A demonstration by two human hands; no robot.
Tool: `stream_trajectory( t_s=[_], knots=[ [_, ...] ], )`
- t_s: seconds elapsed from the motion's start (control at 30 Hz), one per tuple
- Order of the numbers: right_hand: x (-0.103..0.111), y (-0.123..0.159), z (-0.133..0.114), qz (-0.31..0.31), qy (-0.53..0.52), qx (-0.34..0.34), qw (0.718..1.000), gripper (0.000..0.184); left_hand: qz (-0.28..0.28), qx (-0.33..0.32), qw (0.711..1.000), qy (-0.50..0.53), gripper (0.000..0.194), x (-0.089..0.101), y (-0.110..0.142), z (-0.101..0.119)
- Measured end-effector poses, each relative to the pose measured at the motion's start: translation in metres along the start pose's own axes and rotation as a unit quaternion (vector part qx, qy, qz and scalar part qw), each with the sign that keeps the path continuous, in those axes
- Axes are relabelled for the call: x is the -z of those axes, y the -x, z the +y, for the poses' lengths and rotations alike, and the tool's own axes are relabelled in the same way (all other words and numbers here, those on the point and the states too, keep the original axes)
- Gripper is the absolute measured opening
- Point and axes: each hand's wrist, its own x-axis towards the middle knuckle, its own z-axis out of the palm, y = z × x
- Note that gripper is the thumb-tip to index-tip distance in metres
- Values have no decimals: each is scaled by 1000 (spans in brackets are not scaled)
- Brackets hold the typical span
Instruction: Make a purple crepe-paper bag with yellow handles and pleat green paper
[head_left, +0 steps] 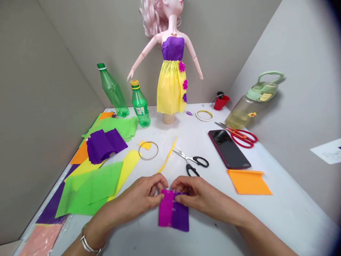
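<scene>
My left hand (141, 193) and my right hand (191, 190) meet at the top edge of a folded piece of crepe paper (173, 213), half magenta and half purple. Fingertips of both hands pinch that edge, and the lower part hangs free on the white table (239, 202). Just above my hands lie black-handled scissors (193, 160) and a thin yellow paper strip (168, 155). A sheet of green crepe paper (89, 188) lies near my left hand.
A doll (172, 83) in a yellow and purple paper dress stands at the back between grey walls. Around it are green plastic bottles (140, 105), red-handled scissors (239, 137), a phone (229, 149), an orange paper sheet (249, 182), and a purple paper bundle (105, 145).
</scene>
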Motion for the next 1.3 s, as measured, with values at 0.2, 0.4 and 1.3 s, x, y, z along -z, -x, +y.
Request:
stream_trajectory(
  t_s=[0.2, 0.4, 1.3],
  knots=[
    [6, -1, 5, 8, 22, 4, 1000, 20, -5, 6, 999, -47, 17, 3, 3, -5],
    [5, -4, 13, 19, 48, 20, 998, 21, -8, 0, 998, -59, 16, 7, 6, -4],
    [4, -2, 6, 113, 195, 45, 973, 10, 212, -63, 943, -248, 7, 14, -9, -15]
  ],
)
